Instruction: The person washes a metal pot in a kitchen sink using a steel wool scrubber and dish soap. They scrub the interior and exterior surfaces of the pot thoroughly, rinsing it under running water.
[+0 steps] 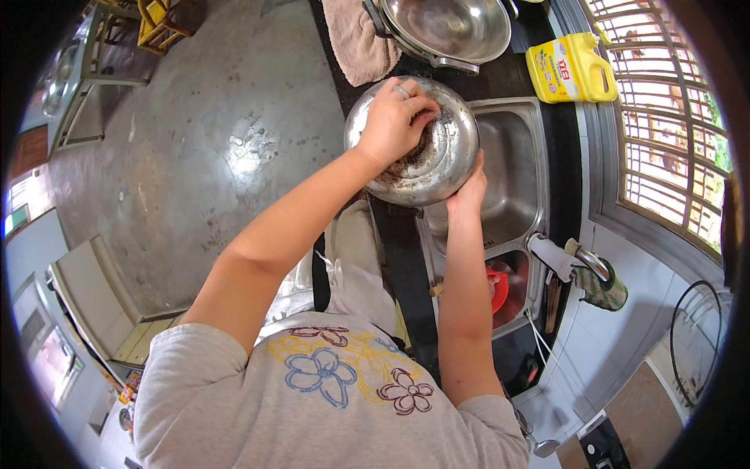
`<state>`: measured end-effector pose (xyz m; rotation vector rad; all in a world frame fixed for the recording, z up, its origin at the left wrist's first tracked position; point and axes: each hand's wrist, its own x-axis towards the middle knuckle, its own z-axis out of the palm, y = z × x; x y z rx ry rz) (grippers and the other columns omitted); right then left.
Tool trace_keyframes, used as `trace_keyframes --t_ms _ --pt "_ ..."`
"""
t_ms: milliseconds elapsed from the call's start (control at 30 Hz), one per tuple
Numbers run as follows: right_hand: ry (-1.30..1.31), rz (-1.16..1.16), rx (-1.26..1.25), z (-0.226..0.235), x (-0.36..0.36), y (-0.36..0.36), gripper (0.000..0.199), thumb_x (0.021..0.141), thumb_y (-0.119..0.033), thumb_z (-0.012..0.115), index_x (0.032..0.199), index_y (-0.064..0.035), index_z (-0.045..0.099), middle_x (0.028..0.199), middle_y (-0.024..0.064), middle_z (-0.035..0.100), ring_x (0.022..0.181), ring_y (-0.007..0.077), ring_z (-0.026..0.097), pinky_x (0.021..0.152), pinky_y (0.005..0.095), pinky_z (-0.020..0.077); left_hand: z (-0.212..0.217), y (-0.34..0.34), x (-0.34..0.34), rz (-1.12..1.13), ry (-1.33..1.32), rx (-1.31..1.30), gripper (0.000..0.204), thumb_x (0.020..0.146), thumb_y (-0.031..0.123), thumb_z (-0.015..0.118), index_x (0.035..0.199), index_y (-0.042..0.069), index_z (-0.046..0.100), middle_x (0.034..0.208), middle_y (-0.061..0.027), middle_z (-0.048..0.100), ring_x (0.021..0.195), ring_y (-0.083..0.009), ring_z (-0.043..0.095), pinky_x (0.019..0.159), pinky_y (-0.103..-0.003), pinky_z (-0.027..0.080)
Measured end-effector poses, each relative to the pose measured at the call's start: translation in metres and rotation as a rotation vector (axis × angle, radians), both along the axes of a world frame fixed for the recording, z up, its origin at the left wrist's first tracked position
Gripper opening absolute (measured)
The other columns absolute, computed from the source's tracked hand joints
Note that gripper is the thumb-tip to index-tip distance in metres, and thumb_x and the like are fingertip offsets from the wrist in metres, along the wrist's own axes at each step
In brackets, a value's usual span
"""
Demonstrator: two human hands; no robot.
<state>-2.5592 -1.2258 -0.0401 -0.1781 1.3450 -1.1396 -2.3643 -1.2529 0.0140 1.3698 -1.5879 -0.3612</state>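
I'm tipping the steel pot (422, 148) over the sink (512, 180) — my right hand (469, 187) is cupping its lower rim to steady it, while my left hand (394, 121), fingers curled around a scrubber I can barely see, is pressing into its grimy surface.

You wear a light grey short-sleeved shirt (312, 399) filling the lower middle of the frame, printed with outlined flowers in blue, dark red and yellow. Both your forearms are bare from the sleeve hems upward. A silver ring sits on a finger of your left hand (394, 121), near the top centre.
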Motion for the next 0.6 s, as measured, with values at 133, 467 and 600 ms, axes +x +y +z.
trace_keyframes --t_ms 133,467,600 --pt "-0.205 0.059 -0.026 -0.031 -0.007 0.007 0.052 0.105 -0.042 0.047 0.131 0.0015 0.056 0.130 0.0123 0.062 0.117 0.0282 0.060 0.096 0.0427 0.0507 -0.002 0.061 -0.025 -0.439 -0.140 -0.049 0.020 0.065 0.004 0.074 0.083 0.012 0.071 0.087 -0.0042 0.061 0.089 -0.0292 0.058 0.081 -0.042 0.049" --pt "-0.007 0.293 0.127 -0.032 -0.019 -0.047 0.059 0.102 -0.046 0.052 0.129 0.0059 0.058 0.122 0.0169 0.065 0.107 0.0289 0.065 0.091 0.0420 0.0535 -0.009 0.044 0.001 -0.216 -0.162 -0.034 0.013 0.071 0.005 0.076 0.083 0.010 0.072 0.089 -0.0061 0.063 0.089 -0.0297 0.057 0.079 -0.042 0.048" --pt "0.138 0.309 0.145 -0.006 -0.008 -0.056 0.058 0.101 -0.043 0.055 0.127 0.0098 0.057 0.118 0.0165 0.066 0.102 0.0281 0.066 0.087 0.0407 0.0533 -0.008 0.041 0.004 -0.131 -0.135 0.008 0.017 0.070 0.005 0.078 0.085 0.010 0.071 0.089 -0.0052 0.062 0.087 -0.0291 0.057 0.077 -0.041 0.047"
